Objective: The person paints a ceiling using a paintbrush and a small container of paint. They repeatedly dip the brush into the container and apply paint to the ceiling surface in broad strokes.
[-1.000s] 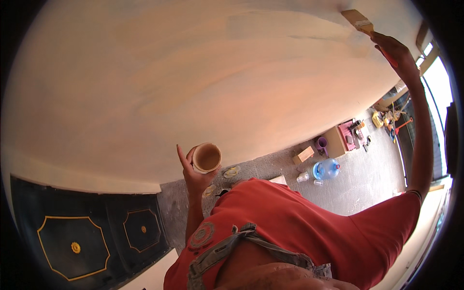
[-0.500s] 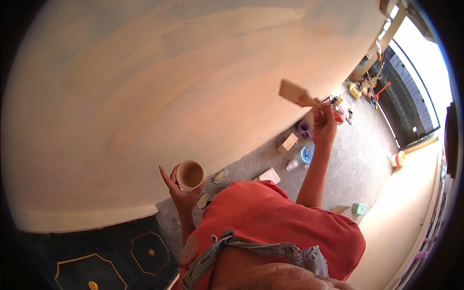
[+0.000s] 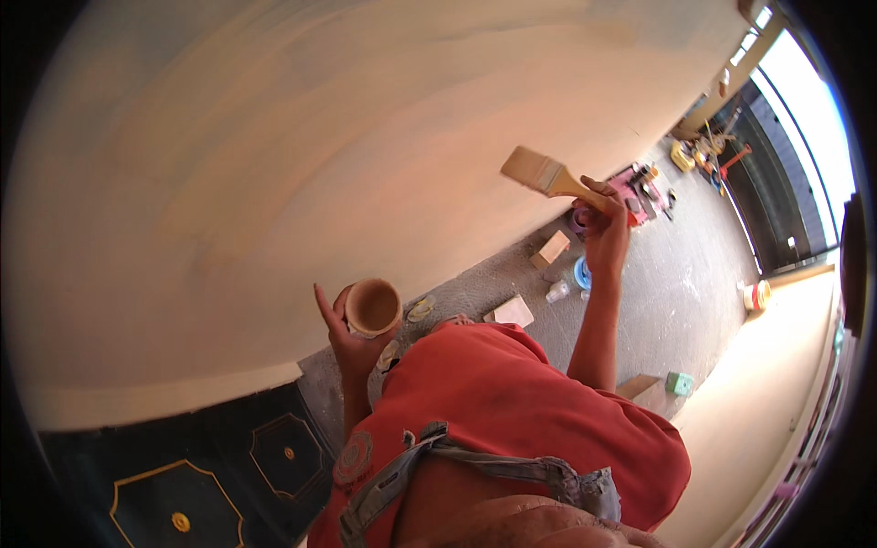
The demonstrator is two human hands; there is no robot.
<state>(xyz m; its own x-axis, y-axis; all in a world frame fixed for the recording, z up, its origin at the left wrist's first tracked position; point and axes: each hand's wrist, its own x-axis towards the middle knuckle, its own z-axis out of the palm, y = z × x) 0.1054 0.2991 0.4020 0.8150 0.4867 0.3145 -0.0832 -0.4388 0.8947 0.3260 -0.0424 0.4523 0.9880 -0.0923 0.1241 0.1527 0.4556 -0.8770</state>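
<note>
My left hand (image 3: pixel 352 340) is wrapped round a small round paint cup (image 3: pixel 374 307), its index finger stretched away from the side. The cup's mouth faces up, and its inside is coated in a peach-beige colour. In my right hand (image 3: pixel 607 228) is a wide flat paintbrush (image 3: pixel 539 172), gripped by its wooden handle. Its bristles are covered in the same beige and point left, toward the wall. The wall (image 3: pixel 347 164) carries broad peach and greyish strokes. From this angle I cannot tell whether the bristles touch it.
Along the wall's foot lie a block (image 3: pixel 551 248), a pale box (image 3: pixel 510 311), a blue round container (image 3: pixel 582 272) and a pink mat (image 3: pixel 639 194) with tools. A dark panelled door (image 3: pixel 183 484) is at lower left. A bucket (image 3: pixel 756 295) stands at right.
The brush has moved slightly left and turned, showing its flat face and handle more plainly. My left hand and the cup have shifted a little right and up.
</note>
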